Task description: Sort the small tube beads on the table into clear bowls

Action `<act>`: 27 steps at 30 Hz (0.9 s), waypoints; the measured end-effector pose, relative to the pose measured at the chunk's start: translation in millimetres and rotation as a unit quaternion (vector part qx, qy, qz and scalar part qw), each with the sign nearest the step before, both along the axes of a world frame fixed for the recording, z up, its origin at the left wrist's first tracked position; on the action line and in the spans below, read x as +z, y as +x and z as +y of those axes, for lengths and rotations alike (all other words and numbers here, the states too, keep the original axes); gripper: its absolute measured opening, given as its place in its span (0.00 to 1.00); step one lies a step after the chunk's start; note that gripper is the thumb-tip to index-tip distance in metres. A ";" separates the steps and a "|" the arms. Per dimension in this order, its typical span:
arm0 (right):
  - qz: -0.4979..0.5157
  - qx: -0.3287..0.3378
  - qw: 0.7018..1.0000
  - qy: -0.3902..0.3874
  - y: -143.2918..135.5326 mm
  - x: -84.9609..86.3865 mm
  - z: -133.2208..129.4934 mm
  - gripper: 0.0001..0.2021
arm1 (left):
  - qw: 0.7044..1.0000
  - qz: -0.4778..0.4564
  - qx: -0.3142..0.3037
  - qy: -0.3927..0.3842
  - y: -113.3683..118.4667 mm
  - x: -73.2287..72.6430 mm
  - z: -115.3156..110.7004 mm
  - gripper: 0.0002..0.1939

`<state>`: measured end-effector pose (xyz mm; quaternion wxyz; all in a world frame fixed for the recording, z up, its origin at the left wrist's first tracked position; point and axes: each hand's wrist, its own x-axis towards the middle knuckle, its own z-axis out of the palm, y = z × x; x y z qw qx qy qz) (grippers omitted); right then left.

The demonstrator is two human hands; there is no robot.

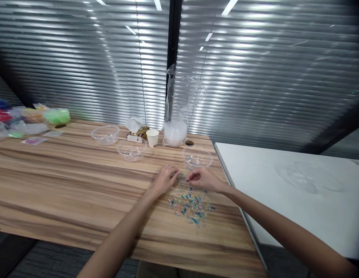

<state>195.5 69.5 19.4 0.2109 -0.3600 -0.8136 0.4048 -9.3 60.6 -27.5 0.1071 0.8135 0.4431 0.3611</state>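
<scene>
Small tube-like pieces (193,204), blue, clear and pale-coloured, lie scattered in a loose pile on the wooden table. At the pile's far edge, my right hand (205,180) is closed, with a small blue tube piece (187,180) at its fingertips. My left hand (165,180) rests at the pile's upper left. Its thumb and fingers come together at the tips, and whatever they hold is too small to make out. Just beyond my right hand stands a clear plastic bowl (210,157) with a few bluish pieces inside.
Two more clear bowls (105,135) (132,150) stand farther left, by a tissue pack (135,136) and a paper cup (152,138). Behind is a plastic bag of white bowls (175,133). Coloured bags (56,116) lie far left. A white table (283,162) adjoins at right.
</scene>
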 end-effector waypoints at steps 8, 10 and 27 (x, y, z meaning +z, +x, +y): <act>0.242 -0.152 0.931 -0.228 23.1 11.8 -21.9 0.17 | 1.000 -0.021 0.017 -0.013 0.1 0.8 0.5 0.11; 0.255 -0.167 0.929 -0.208 28.6 13.8 -18.1 0.17 | 0.999 -0.030 0.018 -0.016 -0.5 1.4 1.3 0.11; 0.093 -0.303 0.919 0.235 40.6 0.7 42.5 0.09 | 0.956 -0.034 -0.176 -0.232 -19.2 35.9 -7.7 0.07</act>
